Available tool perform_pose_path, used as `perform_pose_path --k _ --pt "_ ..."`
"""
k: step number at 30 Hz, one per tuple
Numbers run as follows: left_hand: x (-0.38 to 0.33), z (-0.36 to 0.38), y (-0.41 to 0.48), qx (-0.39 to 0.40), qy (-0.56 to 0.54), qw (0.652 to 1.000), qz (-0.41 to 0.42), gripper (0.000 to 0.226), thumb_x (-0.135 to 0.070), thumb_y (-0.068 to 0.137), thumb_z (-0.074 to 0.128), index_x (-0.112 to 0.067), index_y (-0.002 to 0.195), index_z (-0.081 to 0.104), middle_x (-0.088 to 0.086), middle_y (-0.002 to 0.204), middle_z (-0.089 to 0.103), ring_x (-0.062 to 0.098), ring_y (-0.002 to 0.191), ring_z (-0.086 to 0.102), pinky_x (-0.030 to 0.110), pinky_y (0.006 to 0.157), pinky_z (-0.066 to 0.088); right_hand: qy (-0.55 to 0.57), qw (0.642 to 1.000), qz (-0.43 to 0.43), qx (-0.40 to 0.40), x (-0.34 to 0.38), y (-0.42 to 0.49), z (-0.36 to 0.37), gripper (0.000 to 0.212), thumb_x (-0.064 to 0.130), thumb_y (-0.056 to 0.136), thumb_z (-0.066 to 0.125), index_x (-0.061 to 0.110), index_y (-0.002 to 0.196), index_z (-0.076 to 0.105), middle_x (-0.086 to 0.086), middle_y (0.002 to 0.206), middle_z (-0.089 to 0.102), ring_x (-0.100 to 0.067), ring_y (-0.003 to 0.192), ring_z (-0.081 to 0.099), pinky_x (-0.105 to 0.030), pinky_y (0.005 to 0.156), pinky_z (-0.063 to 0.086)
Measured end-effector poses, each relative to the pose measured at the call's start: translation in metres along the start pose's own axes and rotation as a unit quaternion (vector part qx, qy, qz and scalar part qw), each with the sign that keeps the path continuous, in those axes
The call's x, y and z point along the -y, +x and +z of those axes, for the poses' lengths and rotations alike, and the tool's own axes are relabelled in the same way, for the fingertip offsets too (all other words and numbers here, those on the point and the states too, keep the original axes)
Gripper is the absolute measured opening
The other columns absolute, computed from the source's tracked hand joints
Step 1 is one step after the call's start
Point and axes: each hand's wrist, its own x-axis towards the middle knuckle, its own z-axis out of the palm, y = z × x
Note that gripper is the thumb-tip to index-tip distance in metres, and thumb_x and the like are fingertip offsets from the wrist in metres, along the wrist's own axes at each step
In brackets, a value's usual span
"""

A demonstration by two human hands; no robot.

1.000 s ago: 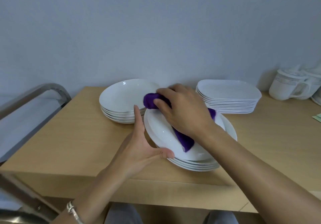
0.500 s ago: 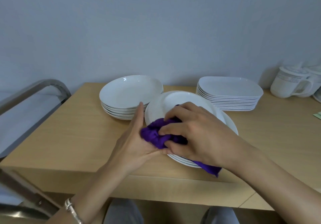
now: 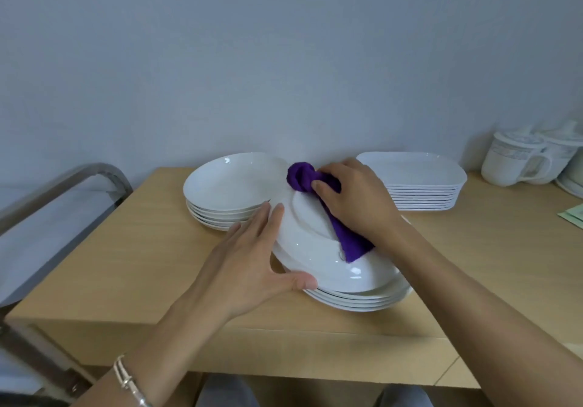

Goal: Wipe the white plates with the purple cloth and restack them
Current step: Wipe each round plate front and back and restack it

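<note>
Plates sit on a light wood worktop (image 3: 132,249) against a plain grey-blue wall (image 3: 284,59). Far left, off the worktop: curved metal rail (image 3: 94,170). Left-rear: round stack (image 3: 227,182) of deep white plates. Centre-front: near stack (image 3: 362,302) of flat plates, with an upturned plate (image 3: 309,249) on top, foot ring up and tilted, its near-right edge down on the stack. Right-rear: stack of rectangular dishes (image 3: 410,173), then patterned mugs (image 3: 517,163) by the wall. Green paper (image 3: 572,215) at the right edge.

Left hand (image 3: 249,261) is at the upturned plate's left rim, fingers straight along the edge, thumb spread against the near rim. Grip open: it braces the plate and is not curled round it. Bracelet (image 3: 129,381) on that wrist.

Purple cloth (image 3: 301,176) lies on the plate's underside, bunched at the far rim, its tail running under the right hand (image 3: 356,204) toward the near right. Right hand sits on top of it, fingers curled, grip closed on the cloth and pressing it to the plate.
</note>
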Motion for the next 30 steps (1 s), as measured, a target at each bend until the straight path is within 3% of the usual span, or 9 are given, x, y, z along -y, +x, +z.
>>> perform_pose_path --k 9,12,15,17,19,21,23,26,30 --pt "-0.002 -0.001 0.002 0.006 0.024 1.000 -0.011 0.120 -0.083 0.072 0.052 -0.026 0.156 -0.010 -0.008 0.164 -0.015 0.008 0.151 -0.002 0.020 0.115 0.006 -0.007 0.997 0.071 0.007 -0.032 -0.012 -0.017 0.037 0.042 0.089 0.056 0.032 0.125 0.059 -0.005 0.115 0.055 -0.029 0.109 0.049 -0.037 0.093 0.041" --pt "0.002 0.001 0.002 -0.023 0.010 0.998 0.055 0.125 -0.094 0.057 0.036 -0.031 0.151 -0.019 -0.018 0.153 -0.029 -0.010 0.141 -0.018 0.007 0.108 -0.007 0.016 0.998 0.066 0.005 -0.038 -0.029 -0.025 0.035 0.041 0.088 0.059 0.034 0.122 0.061 0.000 0.110 0.055 -0.020 0.105 0.050 -0.025 0.084 0.035" --pt "0.011 0.000 0.005 -0.025 0.020 0.986 0.162 0.098 -0.081 0.074 0.037 -0.040 0.147 -0.013 -0.024 0.153 -0.024 -0.018 0.135 -0.028 0.011 0.113 -0.006 0.046 0.997 0.068 0.005 -0.041 -0.038 -0.030 0.033 0.041 0.087 0.060 0.035 0.119 0.062 0.006 0.105 0.052 -0.010 0.098 0.048 -0.021 0.081 0.031" --pt "0.020 -0.003 0.009 -0.044 0.086 0.971 0.220 0.083 -0.055 0.083 0.034 -0.036 0.156 0.001 -0.015 0.161 -0.009 -0.011 0.143 -0.019 0.025 0.117 0.001 0.051 0.996 0.068 0.002 -0.041 -0.039 -0.029 0.032 0.041 0.087 0.061 0.035 0.119 0.062 0.007 0.104 0.052 -0.008 0.097 0.047 -0.020 0.081 0.031" --pt "0.024 -0.006 0.013 -0.082 0.150 0.949 0.266 0.080 -0.032 0.079 0.042 -0.026 0.155 0.016 -0.003 0.164 0.015 0.002 0.150 0.000 0.039 0.116 0.018 0.050 0.996 0.068 -0.004 -0.040 -0.039 -0.028 0.033 0.040 0.087 0.061 0.034 0.119 0.062 0.006 0.104 0.053 -0.009 0.098 0.047 -0.019 0.081 0.031" --pt "0.021 -0.004 0.020 -0.100 0.197 0.928 0.300 0.090 -0.014 0.065 0.064 -0.019 0.149 0.031 0.007 0.155 0.040 0.019 0.145 0.031 0.048 0.101 0.047 0.048 0.996 0.068 -0.011 -0.038 -0.038 -0.027 0.033 0.040 0.087 0.061 0.033 0.119 0.063 0.006 0.104 0.053 -0.011 0.101 0.048 -0.019 0.082 0.030" --pt "0.014 0.003 0.025 -0.115 0.223 0.918 0.307 0.096 0.002 0.054 0.069 -0.016 0.143 0.038 0.012 0.144 0.053 0.029 0.132 0.052 0.050 0.083 0.057 0.044 0.997 0.065 -0.013 -0.036 -0.038 -0.027 0.033 0.040 0.087 0.061 0.032 0.119 0.063 0.005 0.105 0.054 -0.013 0.103 0.049 -0.020 0.083 0.031" --pt "0.013 0.013 0.029 -0.143 0.241 0.907 0.313 0.070 0.006 0.070 0.027 -0.010 0.137 0.040 0.016 0.132 0.060 0.035 0.124 0.058 0.047 0.072 0.059 0.048 0.996 0.065 -0.022 -0.034 -0.040 -0.029 0.033 0.039 0.087 0.061 0.031 0.119 0.063 0.005 0.106 0.054 -0.013 0.103 0.050 -0.019 0.083 0.031" --pt "0.014 0.014 0.031 -0.205 0.253 0.891 0.317 0.061 0.004 0.092 -0.004 -0.009 0.124 0.046 0.014 0.120 0.066 0.032 0.118 0.062 0.041 0.064 0.059 0.059 0.996 0.059 -0.035 -0.029 -0.043 -0.033 0.031 0.036 0.088 0.061 0.028 0.117 0.065 0.005 0.106 0.054 -0.011 0.102 0.051 -0.019 0.083 0.033"
